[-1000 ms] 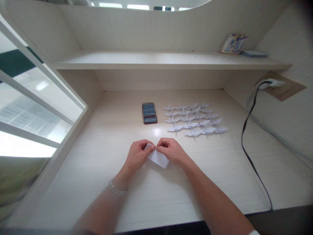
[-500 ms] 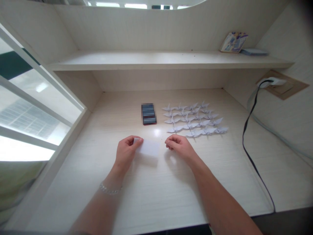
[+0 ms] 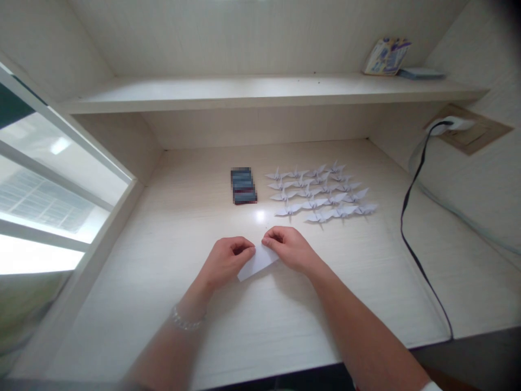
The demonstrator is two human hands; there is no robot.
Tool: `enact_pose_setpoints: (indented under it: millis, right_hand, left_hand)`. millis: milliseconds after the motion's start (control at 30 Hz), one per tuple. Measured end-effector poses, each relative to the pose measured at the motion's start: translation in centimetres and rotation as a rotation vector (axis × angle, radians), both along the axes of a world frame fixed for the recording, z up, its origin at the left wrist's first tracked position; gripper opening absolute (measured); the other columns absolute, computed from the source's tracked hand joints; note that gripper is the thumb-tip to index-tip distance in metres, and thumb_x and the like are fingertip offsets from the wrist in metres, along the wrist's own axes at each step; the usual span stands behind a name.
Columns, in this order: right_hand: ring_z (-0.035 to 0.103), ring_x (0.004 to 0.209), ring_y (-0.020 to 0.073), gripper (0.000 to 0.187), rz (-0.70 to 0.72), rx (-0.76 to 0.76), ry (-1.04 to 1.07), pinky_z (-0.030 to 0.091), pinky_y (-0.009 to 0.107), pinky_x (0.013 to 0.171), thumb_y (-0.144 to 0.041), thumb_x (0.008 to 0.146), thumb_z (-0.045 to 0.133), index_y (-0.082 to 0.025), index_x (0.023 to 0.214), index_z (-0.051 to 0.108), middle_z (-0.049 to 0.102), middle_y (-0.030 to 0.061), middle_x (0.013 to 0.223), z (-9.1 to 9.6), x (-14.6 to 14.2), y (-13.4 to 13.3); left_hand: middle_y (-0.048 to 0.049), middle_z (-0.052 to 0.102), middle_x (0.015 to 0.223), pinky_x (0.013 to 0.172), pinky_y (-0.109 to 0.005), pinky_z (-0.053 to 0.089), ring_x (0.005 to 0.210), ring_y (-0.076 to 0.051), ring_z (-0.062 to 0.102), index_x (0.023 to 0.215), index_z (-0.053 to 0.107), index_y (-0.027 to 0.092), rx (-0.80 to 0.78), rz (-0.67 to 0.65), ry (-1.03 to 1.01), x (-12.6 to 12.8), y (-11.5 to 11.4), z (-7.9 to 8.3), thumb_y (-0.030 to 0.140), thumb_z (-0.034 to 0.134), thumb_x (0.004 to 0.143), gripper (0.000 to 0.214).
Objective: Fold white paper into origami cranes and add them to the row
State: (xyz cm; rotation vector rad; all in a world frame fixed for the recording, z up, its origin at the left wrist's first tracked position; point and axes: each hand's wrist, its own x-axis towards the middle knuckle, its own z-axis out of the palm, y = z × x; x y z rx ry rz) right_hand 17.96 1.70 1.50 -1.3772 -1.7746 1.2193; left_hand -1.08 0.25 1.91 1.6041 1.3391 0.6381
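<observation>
A folded piece of white paper (image 3: 256, 263) lies between my hands, low over the pale wooden desk (image 3: 211, 315). My left hand (image 3: 225, 262) pinches its left upper edge with curled fingers; a beaded bracelet sits on that wrist. My right hand (image 3: 287, 249) pinches the paper's right upper corner, fingertips almost touching those of the left. Beyond my hands, rows of several white paper cranes (image 3: 319, 194) lie on the desk.
A small dark blurred block (image 3: 243, 185) lies left of the cranes. A black cable (image 3: 411, 217) runs from a wall socket (image 3: 451, 126) down the right side of the desk. The shelf (image 3: 244, 89) above holds a small book (image 3: 386, 56). A window frame borders the left.
Half a second ago only my left hand held the paper, flat and further left. Now both hands have closed in on it again, and the paper is tilted down to the left.
</observation>
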Motion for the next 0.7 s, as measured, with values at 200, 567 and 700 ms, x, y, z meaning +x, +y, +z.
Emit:
enact_pose_setpoints:
  millis: [200,567,700]
  right_hand:
    - [0.050,0.059,0.0127,0.017,-0.082,-0.080,0.024,0.034,0.023,0.053,-0.029,0.074,0.055,-0.015,0.069,0.063,0.059,0.0001,0.063,0.2,1.7,0.8]
    - [0.052,0.060,0.0138,0.017,-0.105,-0.052,0.015,0.036,0.025,0.054,-0.029,0.074,0.057,-0.016,0.068,0.064,0.061,0.0011,0.064,0.7,2.2,0.7]
    - [0.057,0.068,0.0156,0.016,-0.147,-0.018,0.145,0.043,0.027,0.061,-0.030,0.074,0.059,-0.017,0.073,0.066,0.066,0.0032,0.073,0.0,0.9,0.6]
  left_hand:
    - [-0.0010,0.062,0.060,0.056,-0.023,0.039,0.058,-0.013,0.053,0.068,0.067,0.015,-0.122,-0.021,-0.056,-0.9,0.3,0.0,0.022,0.056,0.071,0.014]
    - [-0.0064,0.067,0.078,0.061,-0.027,0.043,0.066,-0.015,0.057,0.085,0.066,0.015,-0.103,0.103,-0.219,-1.0,0.4,0.2,0.032,0.058,0.075,0.021]
    - [-0.0061,0.067,0.073,0.057,-0.025,0.043,0.064,-0.016,0.058,0.077,0.069,0.015,-0.139,0.074,-0.207,0.2,0.1,-0.1,0.036,0.063,0.071,0.022]
